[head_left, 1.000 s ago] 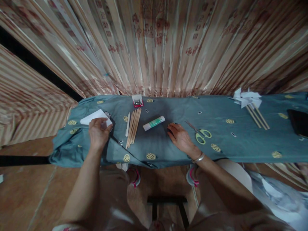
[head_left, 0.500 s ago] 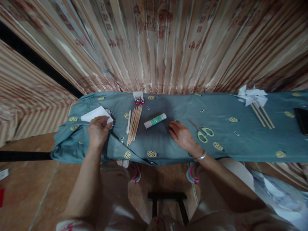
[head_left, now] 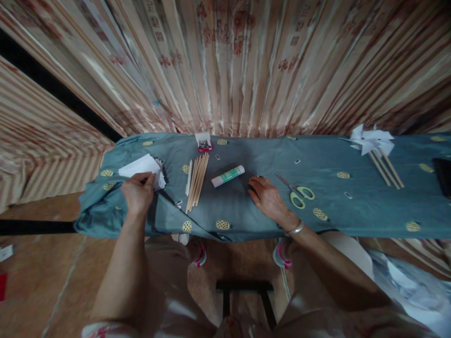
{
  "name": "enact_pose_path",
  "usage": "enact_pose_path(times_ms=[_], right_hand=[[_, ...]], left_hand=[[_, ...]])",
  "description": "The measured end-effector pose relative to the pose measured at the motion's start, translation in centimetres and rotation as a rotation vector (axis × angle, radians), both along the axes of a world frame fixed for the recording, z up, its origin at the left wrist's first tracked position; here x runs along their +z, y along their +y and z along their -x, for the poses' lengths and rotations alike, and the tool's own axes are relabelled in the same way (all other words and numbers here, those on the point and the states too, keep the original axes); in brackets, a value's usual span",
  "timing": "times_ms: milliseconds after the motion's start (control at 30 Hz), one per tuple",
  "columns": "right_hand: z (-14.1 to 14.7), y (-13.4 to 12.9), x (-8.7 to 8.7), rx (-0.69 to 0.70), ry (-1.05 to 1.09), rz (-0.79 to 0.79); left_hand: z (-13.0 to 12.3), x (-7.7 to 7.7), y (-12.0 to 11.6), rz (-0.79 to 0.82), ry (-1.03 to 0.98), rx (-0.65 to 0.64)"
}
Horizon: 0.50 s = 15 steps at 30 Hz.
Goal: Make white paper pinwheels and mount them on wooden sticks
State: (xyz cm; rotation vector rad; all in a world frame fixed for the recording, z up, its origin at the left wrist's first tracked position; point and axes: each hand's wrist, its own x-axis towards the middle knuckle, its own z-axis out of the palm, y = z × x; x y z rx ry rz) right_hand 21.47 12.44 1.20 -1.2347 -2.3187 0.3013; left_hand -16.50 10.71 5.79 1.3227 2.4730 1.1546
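Note:
My left hand pinches the near right edge of the white paper, which lies in a stack at the left of the cloth-covered table. Near the middle, my right hand rests on the cloth, thumb and fingers loosely bent and apart, with nothing visible between them. A glue stick lies left of it, and green-handled scissors lie close on its right. Between the glue stick and the paper are several wooden sticks and a white pencil-like stick.
A small open box of metal pieces stands at the back. White paper pinwheels on sticks lie at the right, near a dark object at the edge. A black cord crosses the front left. A curtain hangs behind the table.
My left hand has shifted slightly left and toward me, showing more of the paper stack's right side. My right hand has barely moved.

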Motion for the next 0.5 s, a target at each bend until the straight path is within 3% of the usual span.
enact_pose_path(times_ms=[500], right_hand=[[0.0, 0.0, -0.2, -0.003, 0.004, 0.012]], left_hand=[[0.2, 1.2, -0.2, -0.105, -0.225, 0.063]])
